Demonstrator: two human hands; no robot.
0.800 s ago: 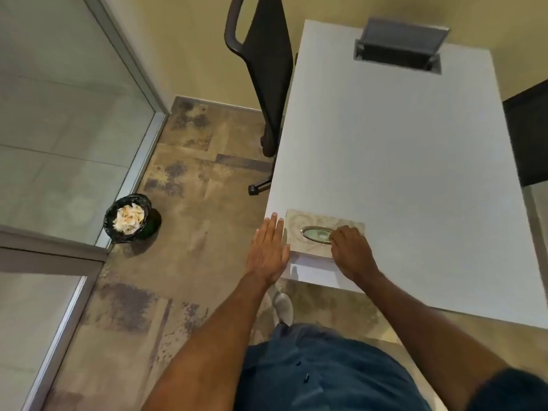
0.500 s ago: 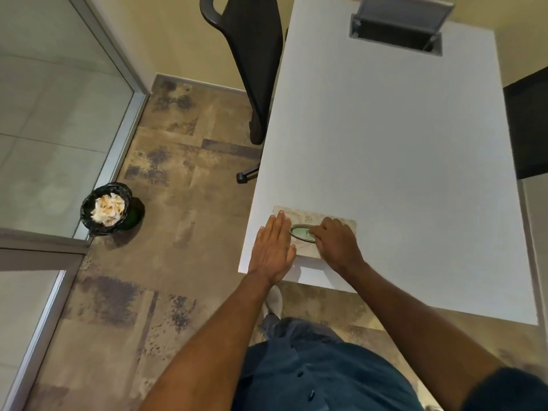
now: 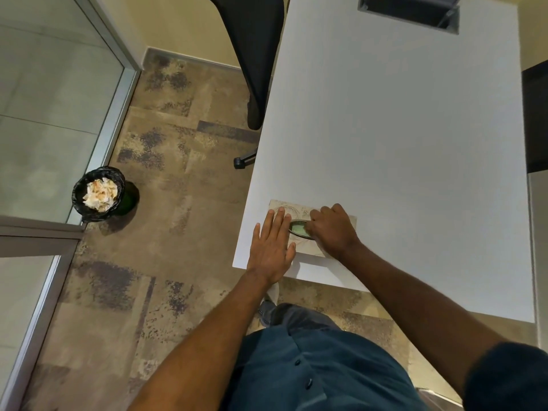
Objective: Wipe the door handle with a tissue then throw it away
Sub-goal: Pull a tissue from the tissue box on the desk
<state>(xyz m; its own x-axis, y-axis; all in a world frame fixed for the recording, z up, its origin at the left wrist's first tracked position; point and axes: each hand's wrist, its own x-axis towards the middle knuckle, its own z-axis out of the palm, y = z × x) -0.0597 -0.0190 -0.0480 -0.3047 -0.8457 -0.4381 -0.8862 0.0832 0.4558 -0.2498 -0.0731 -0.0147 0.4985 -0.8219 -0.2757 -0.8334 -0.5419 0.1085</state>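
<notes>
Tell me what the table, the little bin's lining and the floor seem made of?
Table: probably matte white laminate, smooth and even. Bin: lined with a glossy black plastic bag, crinkled at the rim. Floor: likely carpet tile, with mottled brown patches and straight seams.

Both hands (image 3: 299, 232) on tissue box (image 3: 299, 244)

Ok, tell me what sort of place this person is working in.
Probably an office or meeting room: a white desk with a cable hatch, a black swivel chair, a glass partition and a small bin on the floor.
</notes>
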